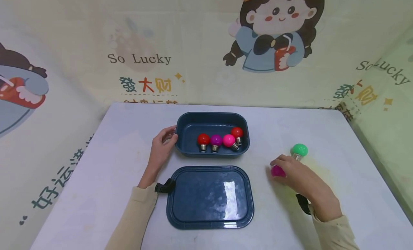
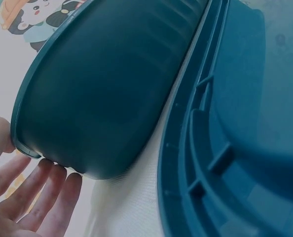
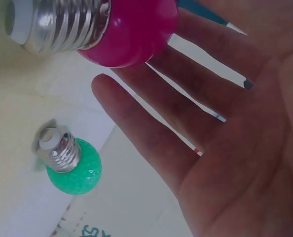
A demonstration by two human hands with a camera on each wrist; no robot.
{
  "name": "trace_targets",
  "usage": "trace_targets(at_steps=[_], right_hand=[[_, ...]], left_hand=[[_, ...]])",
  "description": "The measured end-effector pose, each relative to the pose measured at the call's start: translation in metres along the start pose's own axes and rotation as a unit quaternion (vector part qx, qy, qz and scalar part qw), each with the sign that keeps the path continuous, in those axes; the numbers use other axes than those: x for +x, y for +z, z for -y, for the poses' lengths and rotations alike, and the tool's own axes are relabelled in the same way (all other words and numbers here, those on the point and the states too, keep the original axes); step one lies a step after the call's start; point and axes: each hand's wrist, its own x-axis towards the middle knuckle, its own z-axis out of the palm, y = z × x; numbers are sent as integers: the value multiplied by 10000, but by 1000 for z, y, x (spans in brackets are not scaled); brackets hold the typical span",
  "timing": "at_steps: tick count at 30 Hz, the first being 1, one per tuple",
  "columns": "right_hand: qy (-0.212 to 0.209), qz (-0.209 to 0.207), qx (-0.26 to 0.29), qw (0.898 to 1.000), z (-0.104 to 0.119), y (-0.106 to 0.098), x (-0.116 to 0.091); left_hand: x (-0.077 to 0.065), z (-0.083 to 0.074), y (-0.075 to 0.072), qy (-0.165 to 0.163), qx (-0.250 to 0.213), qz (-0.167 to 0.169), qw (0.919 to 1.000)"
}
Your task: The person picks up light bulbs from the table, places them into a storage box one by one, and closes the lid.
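Observation:
My left hand [image 1: 161, 146] grips the left end of a dark blue plastic box [image 1: 191, 128]; in the left wrist view its fingertips lie under the box rim [image 2: 19, 106]. Inside the box are a red bulb [image 1: 203, 139], a purple bulb [image 1: 216, 139], a pink bulb [image 1: 228, 140] and another red bulb [image 1: 237, 131]. To the right of the box, my right hand [image 1: 298, 176] holds a magenta light bulb [image 1: 278, 171] by its round globe. Its silver screw base [image 3: 62, 24] shows in the right wrist view. Just beyond that hand lies a green bulb [image 1: 300, 149].
A dark blue lid [image 1: 200, 200] lies flat on the white table [image 1: 129, 135] in front of the box, between my forearms. Behind the table hangs a printed cloth [image 1: 206, 63] with cartoon figures and lettering.

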Motion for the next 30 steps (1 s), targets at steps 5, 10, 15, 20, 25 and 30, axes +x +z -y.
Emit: trace_targets(at_steps=[5, 10, 15, 20, 25, 30], right_hand=[[9, 135, 84, 9999, -1, 0, 0], [-6, 113, 29, 9999, -1, -1, 0], [-29, 9, -46, 10000, 2, -4, 3], [-205, -186, 62, 9996, 6, -7, 7], [-245, -303, 95, 9992, 11, -13, 14], [-160, -267, 60, 9995, 19, -21, 20]], left_hand=[[0, 0, 0, -13, -30, -22, 10000], [-1, 0, 0, -21, -18, -22, 10000], [-2, 0, 0, 38, 10, -10, 10000], [-3, -2, 0, 83, -12, 3, 10000], [-2, -3, 1, 92, -23, -14, 10000], [-1, -1, 1, 106, 5, -21, 9999]])
